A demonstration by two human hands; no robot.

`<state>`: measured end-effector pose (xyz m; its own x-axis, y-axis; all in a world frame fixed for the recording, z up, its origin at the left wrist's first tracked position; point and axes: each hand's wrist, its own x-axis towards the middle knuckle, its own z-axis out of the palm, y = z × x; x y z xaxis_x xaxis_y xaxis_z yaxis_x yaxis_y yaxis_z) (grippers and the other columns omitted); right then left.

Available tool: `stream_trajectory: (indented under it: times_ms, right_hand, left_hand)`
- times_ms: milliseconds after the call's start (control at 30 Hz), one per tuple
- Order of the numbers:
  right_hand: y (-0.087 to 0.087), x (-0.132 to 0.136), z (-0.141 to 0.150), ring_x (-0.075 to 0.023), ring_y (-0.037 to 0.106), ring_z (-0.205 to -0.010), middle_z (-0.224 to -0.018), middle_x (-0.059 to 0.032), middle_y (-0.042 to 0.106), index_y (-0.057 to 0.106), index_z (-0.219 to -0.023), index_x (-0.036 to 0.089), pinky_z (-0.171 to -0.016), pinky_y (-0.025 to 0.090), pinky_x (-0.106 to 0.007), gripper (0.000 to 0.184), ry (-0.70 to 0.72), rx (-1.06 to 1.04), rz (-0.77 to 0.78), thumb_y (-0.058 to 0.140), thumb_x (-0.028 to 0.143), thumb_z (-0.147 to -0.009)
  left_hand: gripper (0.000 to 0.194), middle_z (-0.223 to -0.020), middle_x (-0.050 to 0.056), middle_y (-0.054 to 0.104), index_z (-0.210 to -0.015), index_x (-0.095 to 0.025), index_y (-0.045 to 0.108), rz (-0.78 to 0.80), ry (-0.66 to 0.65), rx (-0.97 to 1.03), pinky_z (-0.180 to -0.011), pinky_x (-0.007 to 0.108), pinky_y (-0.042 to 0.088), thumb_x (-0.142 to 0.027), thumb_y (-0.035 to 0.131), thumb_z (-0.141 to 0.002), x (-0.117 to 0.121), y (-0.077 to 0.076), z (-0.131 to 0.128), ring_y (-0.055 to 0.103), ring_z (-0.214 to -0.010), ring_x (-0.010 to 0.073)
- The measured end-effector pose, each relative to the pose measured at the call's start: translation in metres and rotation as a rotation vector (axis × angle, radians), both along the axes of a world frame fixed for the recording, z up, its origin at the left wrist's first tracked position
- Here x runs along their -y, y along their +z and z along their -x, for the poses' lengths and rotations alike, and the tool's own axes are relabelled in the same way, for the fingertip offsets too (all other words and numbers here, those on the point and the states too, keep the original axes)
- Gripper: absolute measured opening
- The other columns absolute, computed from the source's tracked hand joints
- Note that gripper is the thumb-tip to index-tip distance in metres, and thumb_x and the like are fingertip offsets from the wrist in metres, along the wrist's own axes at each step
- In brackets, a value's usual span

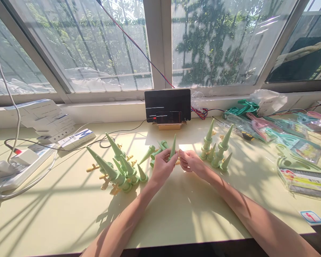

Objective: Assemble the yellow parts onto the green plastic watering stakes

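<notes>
Near the middle of the table, my left hand [162, 166] grips a pale green cone-shaped piece [173, 145], its point upward. Close on its right, my right hand [192, 161] is closed in a pinch at the cone's side; what its fingertips hold is too small to make out. Loose green cone pieces [147, 154] lie just behind my left hand. To the left stands a cluster of green spired pieces [131, 172] with small yellow parts [93, 167] sticking out. A smaller group of similar green spires [220, 150] stands right of my right hand.
A black tablet [167, 100] and a phone [169, 117] stand by the window. White boxes [46, 116], a power strip [21, 175] and cables occupy the left. Packaged pink and green plastic items [291, 160] lie at the right, near a numbered sticker [311, 216].
</notes>
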<state>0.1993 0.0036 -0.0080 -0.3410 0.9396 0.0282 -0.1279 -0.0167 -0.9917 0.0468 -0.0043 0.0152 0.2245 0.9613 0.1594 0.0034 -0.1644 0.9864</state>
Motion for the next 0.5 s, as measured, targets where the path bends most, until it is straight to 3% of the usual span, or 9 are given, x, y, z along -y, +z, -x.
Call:
stream_trajectory:
  times_ms: [233, 500]
  right_hand:
    - [0.000, 0.001, 0.004, -0.0064, 0.022, -0.041, -0.049, 0.0084, 0.023, 0.030, -0.057, 0.023, -0.039, 0.018, -0.024, 0.064, -0.086, 0.110, -0.045, 0.047, 0.077, -0.085]
    - [0.008, 0.011, 0.005, -0.0128, 0.043, -0.056, -0.063, 0.0014, 0.049, 0.046, -0.069, 0.021, -0.053, 0.034, -0.026, 0.043, -0.234, 0.369, -0.389, 0.038, 0.050, -0.100]
  left_hand:
    - [0.027, -0.066, -0.001, 0.056, -0.078, -0.017, 0.067, 0.045, 0.025, 0.021, -0.046, 0.023, 0.033, -0.044, 0.069, -0.082, -0.003, -0.005, 0.000, 0.042, -0.050, 0.0073]
    - [0.025, -0.063, 0.000, 0.057, -0.075, -0.016, 0.068, 0.137, 0.018, 0.091, -0.048, 0.024, 0.034, -0.040, 0.070, -0.080, -0.004, -0.005, 0.000, 0.043, -0.050, 0.0081]
